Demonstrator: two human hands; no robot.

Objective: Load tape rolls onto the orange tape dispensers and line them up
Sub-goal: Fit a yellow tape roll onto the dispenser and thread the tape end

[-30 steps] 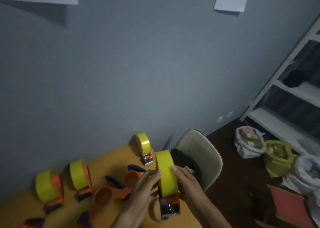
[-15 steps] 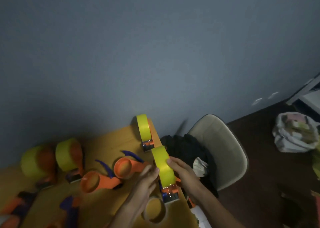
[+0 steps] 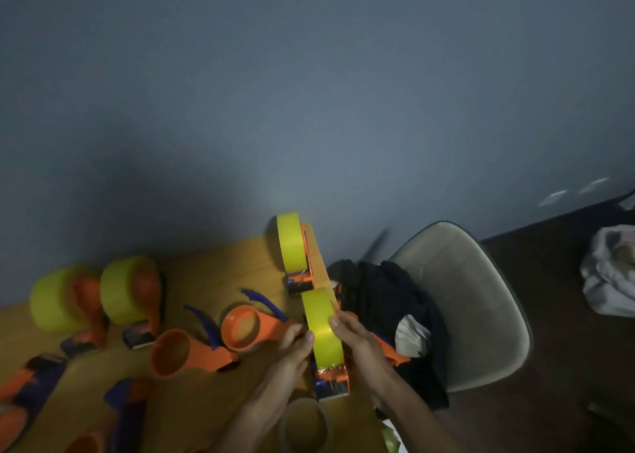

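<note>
A yellow tape roll [image 3: 321, 325] sits on an orange dispenser [image 3: 332, 378] near the table's right edge. My left hand [image 3: 296, 344] and my right hand [image 3: 357, 341] grip it from both sides. Just behind it stands another loaded dispenser [image 3: 292, 246]. Two more loaded dispensers [image 3: 125, 293] [image 3: 55, 303] stand at the left, blurred. Two empty orange dispensers [image 3: 245, 327] [image 3: 187, 351] with blue handles lie in the middle of the table. More orange and blue dispensers [image 3: 31, 380] lie at the lower left.
The orange-brown table [image 3: 213, 267] stands against a grey wall. A roll of clear tape [image 3: 302, 421] lies between my forearms. A beige chair [image 3: 481, 298] with dark clothes on it stands right of the table. A white bag [image 3: 611, 274] lies on the dark floor.
The camera has tilted down and left, so the table sits higher in view. Both hands have kept hold of the loaded dispenser, now right behind the other loaded one.
</note>
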